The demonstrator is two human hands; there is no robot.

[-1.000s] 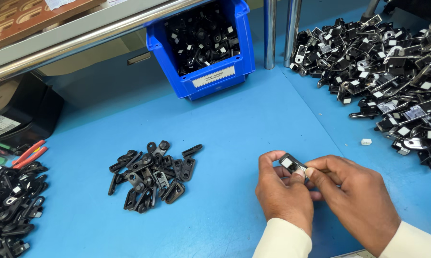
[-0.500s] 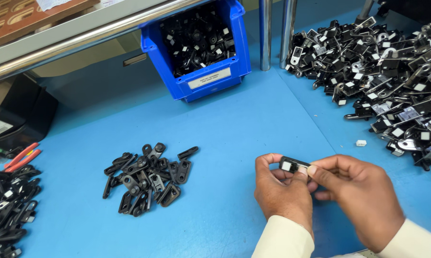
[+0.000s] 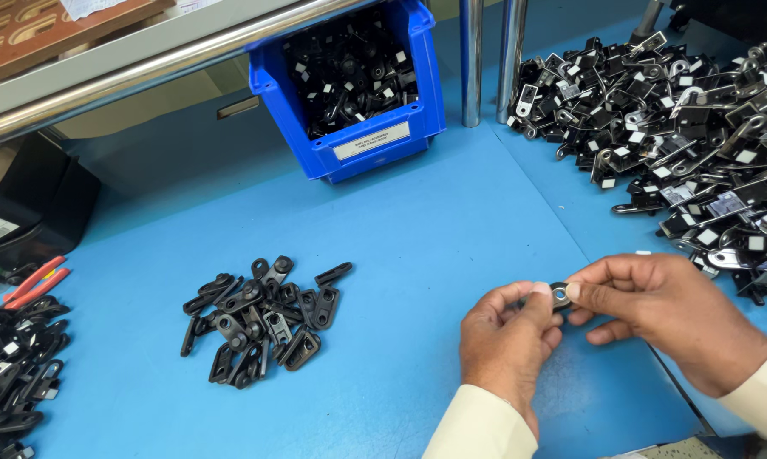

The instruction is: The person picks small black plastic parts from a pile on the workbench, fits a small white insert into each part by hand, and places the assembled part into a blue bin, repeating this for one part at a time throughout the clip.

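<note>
Held part: small dark metal piece [image 3: 560, 295] with a round shiny eyelet, near the front edge of the bench [image 3: 434, 229]
Left hand [image 3: 509, 344]: fingers narrow, pinching the piece from its left side
Right hand [image 3: 672, 314]: fingers narrow, pinching the same piece from the right
Bench: smooth blue mat
Middle heap [image 3: 260, 319]: flat black lugs with holes — matte, loosely piled
Right heap [image 3: 689, 144]: black parts with small white square stickers, toward the right edge
Bin [image 3: 349, 85]: blue plastic, white rectangular label on its front, at the back edge
Pliers [image 3: 31, 280]: red handles, left edge

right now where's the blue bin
In the head view the blue bin sits at the top centre of the blue table, left of two metal posts, full of small black parts.
</note>
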